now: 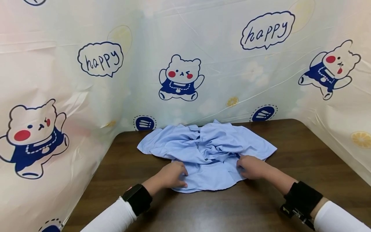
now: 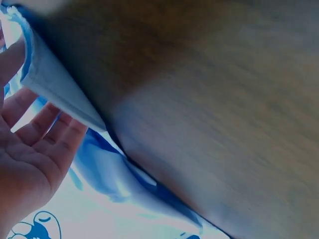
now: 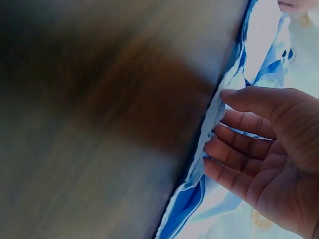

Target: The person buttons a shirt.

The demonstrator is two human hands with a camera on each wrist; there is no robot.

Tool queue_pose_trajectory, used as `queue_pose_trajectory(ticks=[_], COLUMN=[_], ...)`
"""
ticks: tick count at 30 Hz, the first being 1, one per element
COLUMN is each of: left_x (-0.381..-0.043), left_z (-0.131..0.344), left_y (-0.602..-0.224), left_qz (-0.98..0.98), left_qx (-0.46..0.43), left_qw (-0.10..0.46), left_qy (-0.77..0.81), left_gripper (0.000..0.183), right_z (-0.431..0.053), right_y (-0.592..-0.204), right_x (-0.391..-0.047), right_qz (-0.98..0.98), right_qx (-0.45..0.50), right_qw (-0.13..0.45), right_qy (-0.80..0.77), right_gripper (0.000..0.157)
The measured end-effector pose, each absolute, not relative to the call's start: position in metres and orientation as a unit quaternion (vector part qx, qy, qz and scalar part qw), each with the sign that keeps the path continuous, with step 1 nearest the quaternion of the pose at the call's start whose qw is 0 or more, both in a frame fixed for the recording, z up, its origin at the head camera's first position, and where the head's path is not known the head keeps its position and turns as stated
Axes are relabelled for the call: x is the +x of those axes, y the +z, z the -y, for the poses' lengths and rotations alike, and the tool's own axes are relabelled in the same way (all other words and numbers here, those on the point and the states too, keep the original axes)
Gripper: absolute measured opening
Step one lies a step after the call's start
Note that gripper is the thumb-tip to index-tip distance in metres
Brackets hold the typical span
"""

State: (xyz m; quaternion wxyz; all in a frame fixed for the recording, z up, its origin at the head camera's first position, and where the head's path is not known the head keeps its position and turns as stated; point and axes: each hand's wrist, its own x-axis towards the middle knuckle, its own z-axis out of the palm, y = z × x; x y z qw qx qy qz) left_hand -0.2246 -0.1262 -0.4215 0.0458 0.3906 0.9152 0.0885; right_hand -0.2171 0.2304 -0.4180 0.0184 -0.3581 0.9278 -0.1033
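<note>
A light blue button-up shirt (image 1: 208, 175) lies crumpled on the table, its short sleeves spread to both sides and dark buttons down the middle. My left hand (image 1: 172, 175) is at the shirt's near left side, thumb and fingers apart. In the left wrist view the left hand's fingers (image 2: 65, 139) are loosely bent against a fold of the cloth. On the other side my right hand (image 1: 251, 167) touches the shirt's right edge. Seen from the right wrist, the right hand's fingers (image 3: 232, 149) are gently bent with their tips at the hem, the thumb apart from them.
The brown wooden table (image 1: 179, 212) has rounded far corners. A pale curtain (image 1: 220, 77) printed with bears and the word "happy" hangs behind the table and along both sides. Black straps (image 1: 304, 195) hold cameras on both wrists.
</note>
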Motion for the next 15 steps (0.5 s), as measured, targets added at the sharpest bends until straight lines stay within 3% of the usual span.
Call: queue_pose_trajectory(ticks=[15], left_x=[-0.217], left_z=[0.149], left_y=[-0.411], left_qz=[-0.901], left_qx=[0.407], left_qw=[0.095], left_qy=[0.112], left_gripper=[0.032], right_z=[-0.202], right_y=[-0.408], right_x=[-0.182], right_qz=[-0.887], right_qx=[-0.406], right_qw=[0.120], right_qy=[-0.184], right_gripper=[0.013])
